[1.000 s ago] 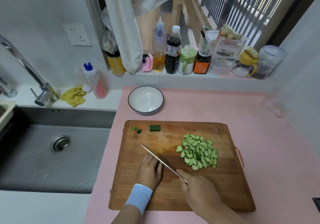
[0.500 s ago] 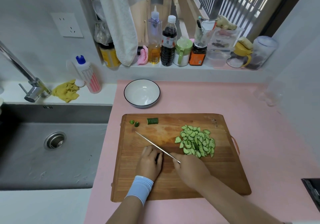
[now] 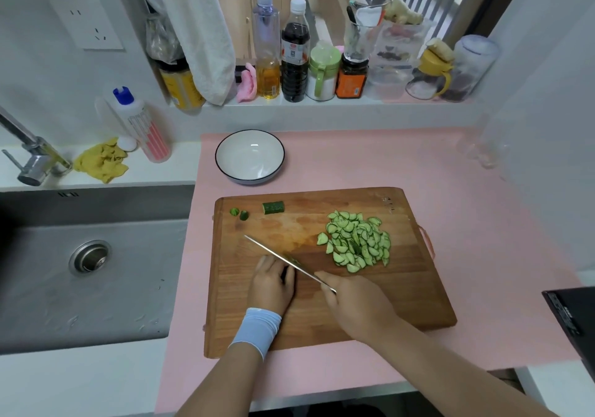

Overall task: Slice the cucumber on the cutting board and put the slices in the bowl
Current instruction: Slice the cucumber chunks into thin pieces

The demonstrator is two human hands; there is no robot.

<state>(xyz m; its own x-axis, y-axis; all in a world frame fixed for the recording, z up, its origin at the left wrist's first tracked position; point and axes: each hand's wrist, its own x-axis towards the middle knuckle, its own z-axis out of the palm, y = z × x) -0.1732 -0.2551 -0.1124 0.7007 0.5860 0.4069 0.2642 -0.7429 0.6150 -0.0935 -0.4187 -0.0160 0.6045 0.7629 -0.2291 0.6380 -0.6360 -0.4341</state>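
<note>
Knife (image 3: 273, 254) forward; one bowl (image 3: 250, 176), three offcuts (image 3: 273, 207)

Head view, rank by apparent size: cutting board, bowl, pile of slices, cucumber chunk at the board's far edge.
1. cutting board, clearly largest.
2-3. bowl and pile of slices: similar spread, and the bowl sits farther from the camera, so unranked.
4. cucumber chunk, smallest.

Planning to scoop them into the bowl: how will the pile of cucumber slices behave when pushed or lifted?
The cucumber slices are thin, loose half-moons, so they would probably scatter, not slide as one. Lying flat on the cutting board, they seem unlikely to roll.
</note>
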